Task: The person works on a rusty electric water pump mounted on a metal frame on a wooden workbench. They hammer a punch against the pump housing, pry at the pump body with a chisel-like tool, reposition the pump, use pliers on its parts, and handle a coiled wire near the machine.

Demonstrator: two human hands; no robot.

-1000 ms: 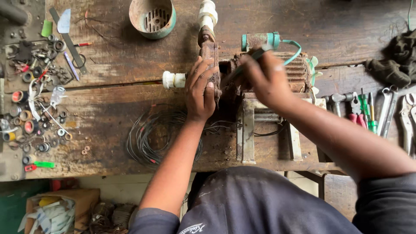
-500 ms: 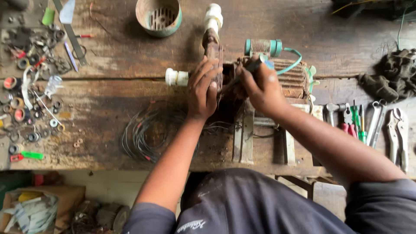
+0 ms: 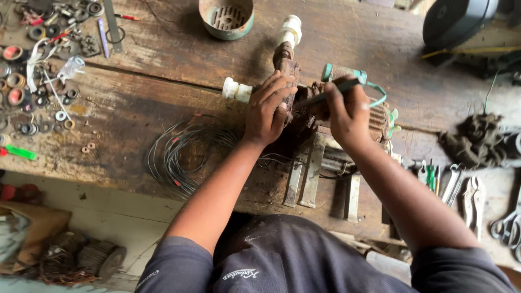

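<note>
A rusty water pump (image 3: 296, 97) with white pipe fittings (image 3: 237, 90) lies on the worn wooden workbench (image 3: 163, 65). My left hand (image 3: 267, 109) presses flat on the pump body, fingers spread over it. My right hand (image 3: 347, 111) grips a green-handled screwdriver (image 3: 331, 93), its tip pointing left into the pump beside my left hand. A teal-ended cylinder (image 3: 343, 71) sits on the pump just above my right hand.
A coil of thin wire (image 3: 179, 149) lies left of my left arm. Washers, bearings and small parts (image 3: 38, 81) cover the bench's left end. A round metal cover (image 3: 226, 17) stands at the back. Wrenches and pliers (image 3: 461, 187) lie right, beside a dark rag (image 3: 475, 142).
My head has shifted, so the bench sits more to the right in view. Both hands stay on the pump; the right hand has turned the screwdriver slightly lower against the pump body.
</note>
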